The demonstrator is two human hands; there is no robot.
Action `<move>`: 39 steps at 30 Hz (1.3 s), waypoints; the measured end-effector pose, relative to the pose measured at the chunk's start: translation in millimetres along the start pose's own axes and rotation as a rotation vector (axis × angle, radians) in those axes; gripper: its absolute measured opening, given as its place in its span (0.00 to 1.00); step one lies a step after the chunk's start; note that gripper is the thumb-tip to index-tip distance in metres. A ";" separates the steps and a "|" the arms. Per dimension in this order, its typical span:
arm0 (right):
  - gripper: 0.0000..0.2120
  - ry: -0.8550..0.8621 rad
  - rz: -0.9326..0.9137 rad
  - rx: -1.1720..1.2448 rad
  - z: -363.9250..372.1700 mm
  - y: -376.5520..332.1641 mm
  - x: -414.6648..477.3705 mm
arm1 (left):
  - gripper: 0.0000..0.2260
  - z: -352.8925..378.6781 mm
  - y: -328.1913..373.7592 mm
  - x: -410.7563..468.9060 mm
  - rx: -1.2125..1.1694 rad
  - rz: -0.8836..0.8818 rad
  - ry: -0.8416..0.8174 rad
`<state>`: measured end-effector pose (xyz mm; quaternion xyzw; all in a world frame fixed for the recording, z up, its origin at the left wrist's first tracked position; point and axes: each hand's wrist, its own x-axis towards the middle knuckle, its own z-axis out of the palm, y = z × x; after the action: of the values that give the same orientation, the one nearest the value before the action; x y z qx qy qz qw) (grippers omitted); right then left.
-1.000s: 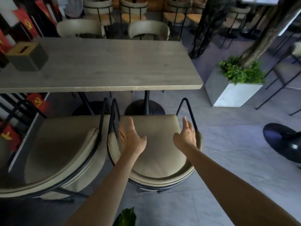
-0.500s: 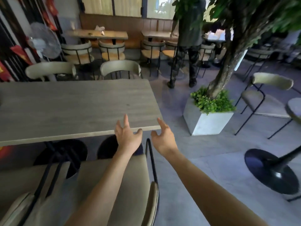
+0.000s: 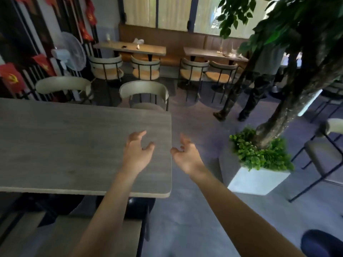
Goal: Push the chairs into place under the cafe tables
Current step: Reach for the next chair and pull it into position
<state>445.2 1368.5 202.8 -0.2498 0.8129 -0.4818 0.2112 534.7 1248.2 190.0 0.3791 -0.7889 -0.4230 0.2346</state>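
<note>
Both empty: left hand (image 3: 138,152) and right hand (image 3: 186,154) half-spread (fingers curled), touching nothing.

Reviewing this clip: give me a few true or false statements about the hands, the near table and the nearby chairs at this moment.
1. Both hands are empty, fingers loosely curled. True: left hand, right hand.
2. The left hand grips a chair back. False: it is raised in front of the grey table, holding nothing.
3. A white planter box stands on the floor right of the table. True.
4. The chairs at the table's far side lie tipped over. False: the far-side chair and its neighbour stand upright.
</note>
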 end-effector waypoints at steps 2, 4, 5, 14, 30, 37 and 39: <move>0.31 -0.015 -0.006 -0.040 -1.4 1.5 49.0 | 0.22 12.3 -1.8 33.7 0.016 -0.014 0.043; 0.30 -0.018 -0.012 -0.069 -2.8 1.6 100.4 | 0.21 24.5 -3.8 71.6 0.037 -0.004 0.080; 0.29 -0.019 -0.015 -0.080 -3.3 0.6 125.5 | 0.20 30.4 -3.8 90.8 0.050 -0.009 0.092; 0.19 -0.029 -0.085 -0.148 -30.2 -10.1 323.9 | 0.16 90.5 -1.1 261.7 0.151 -0.058 0.115; 0.24 -0.395 -0.267 -0.238 -50.9 -34.5 704.2 | 0.27 215.1 43.6 541.4 -0.044 -0.355 0.376; 0.24 -0.551 -0.426 -0.325 15.5 -80.9 837.2 | 0.31 213.3 18.9 659.9 -0.124 -0.437 0.566; 0.23 -0.599 -0.470 -0.341 43.4 -98.2 874.1 | 0.32 205.7 9.0 699.1 -0.139 -0.472 0.638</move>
<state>-196.5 765.8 180.9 -0.5891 0.7047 -0.2812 0.2780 -32.2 795.2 122.6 0.6454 -0.5370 -0.3788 0.3894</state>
